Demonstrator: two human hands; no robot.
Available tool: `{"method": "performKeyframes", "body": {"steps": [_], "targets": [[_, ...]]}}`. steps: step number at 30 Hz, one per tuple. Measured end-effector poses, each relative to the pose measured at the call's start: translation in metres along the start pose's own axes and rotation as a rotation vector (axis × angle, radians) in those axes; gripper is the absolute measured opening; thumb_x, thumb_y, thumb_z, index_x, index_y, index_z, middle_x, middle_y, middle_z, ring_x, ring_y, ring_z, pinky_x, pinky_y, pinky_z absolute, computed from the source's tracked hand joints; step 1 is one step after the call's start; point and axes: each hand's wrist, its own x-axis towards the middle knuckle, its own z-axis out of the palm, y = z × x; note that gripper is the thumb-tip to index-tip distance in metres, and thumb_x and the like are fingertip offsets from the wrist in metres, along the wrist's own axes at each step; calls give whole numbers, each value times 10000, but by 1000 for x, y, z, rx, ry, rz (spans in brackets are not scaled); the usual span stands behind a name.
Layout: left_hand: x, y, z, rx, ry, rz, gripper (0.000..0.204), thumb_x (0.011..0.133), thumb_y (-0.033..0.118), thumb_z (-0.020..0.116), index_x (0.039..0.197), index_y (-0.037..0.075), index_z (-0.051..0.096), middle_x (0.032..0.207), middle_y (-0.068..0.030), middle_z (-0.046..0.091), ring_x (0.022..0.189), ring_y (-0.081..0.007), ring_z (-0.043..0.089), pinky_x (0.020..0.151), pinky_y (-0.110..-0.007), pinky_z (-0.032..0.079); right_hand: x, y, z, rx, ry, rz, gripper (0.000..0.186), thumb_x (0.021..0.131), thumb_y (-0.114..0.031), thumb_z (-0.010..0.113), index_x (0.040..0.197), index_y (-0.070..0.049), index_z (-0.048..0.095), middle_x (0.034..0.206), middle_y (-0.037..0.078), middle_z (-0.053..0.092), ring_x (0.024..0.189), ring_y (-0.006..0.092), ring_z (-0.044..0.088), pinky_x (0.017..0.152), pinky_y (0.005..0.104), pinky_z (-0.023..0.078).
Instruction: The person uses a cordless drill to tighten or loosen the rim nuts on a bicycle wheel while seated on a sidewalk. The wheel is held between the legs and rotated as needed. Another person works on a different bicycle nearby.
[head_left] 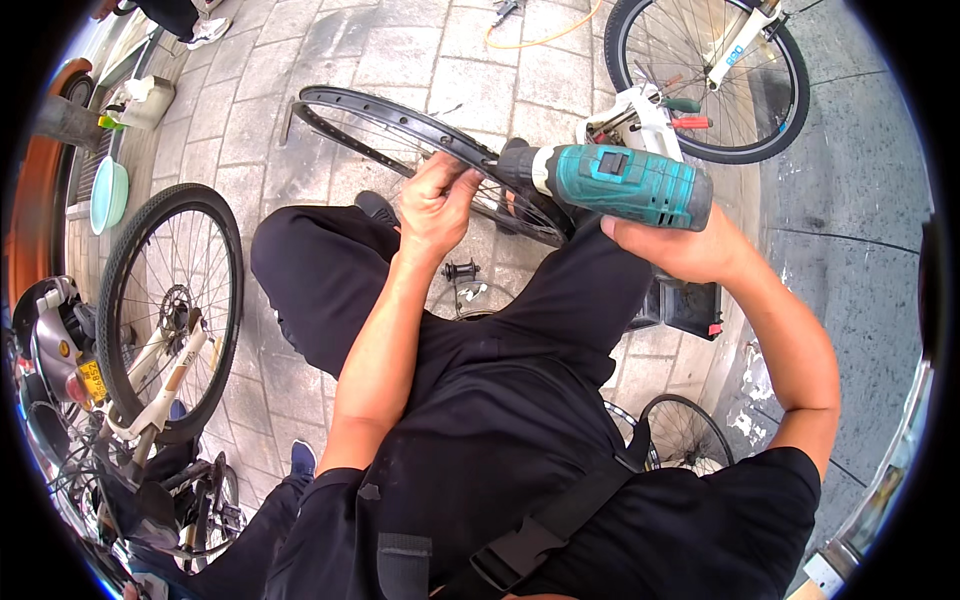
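Note:
A black bicycle wheel point(395, 113), its rim bare of a tire, stands tilted between my knees. My left hand point(440, 205) is closed at the rim's inner side, fingertips pinched beside the spokes; exactly what lies between them is hidden. My right hand point(680, 248) grips a teal and black cordless drill point(625, 185) from below. The drill points left, with its dark nose against or very close to the outer face of the rim; its tip cannot be made out. Below the wheel, a small black hub point(461, 270) lies on the paving.
A bicycle wheel with tire point(785, 120) stands at far right, beside a white tool holder point(635, 118) with screwdrivers. An upturned bike's wheel point(230, 300) is at left, near a parked scooter point(62, 350) and a mint basin point(108, 195). A black bin point(690, 308) sits by my right knee.

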Motion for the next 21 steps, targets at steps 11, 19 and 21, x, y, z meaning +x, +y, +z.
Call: {"method": "performKeyframes", "body": {"steps": [11, 19, 21], "targets": [[0, 5, 4, 21, 2, 30, 38, 927, -62, 725, 962, -54, 710, 865, -78, 677, 789, -157, 632, 722, -274, 498, 5, -31, -5, 80, -20, 239, 287, 924, -109, 727, 1201, -36, 709, 861, 6, 699, 672, 87, 614, 619, 287, 523], [5, 8, 9, 50, 9, 38, 69, 883, -79, 709, 932, -42, 740, 903, -132, 733, 811, -238, 716, 731, -324, 543, 21, -82, 0, -182, -59, 157, 261, 914, -126, 669, 1152, -30, 715, 788, 15, 698, 699, 99, 606, 632, 286, 521], [5, 9, 10, 43, 15, 54, 71, 876, -83, 707, 919, -38, 739, 893, -131, 730, 801, -246, 714, 726, -326, 541, 27, -95, -4, -187, -106, 276, 231, 913, -135, 661, 1111, -25, 710, 772, 23, 695, 651, 96, 598, 604, 288, 517]]}}
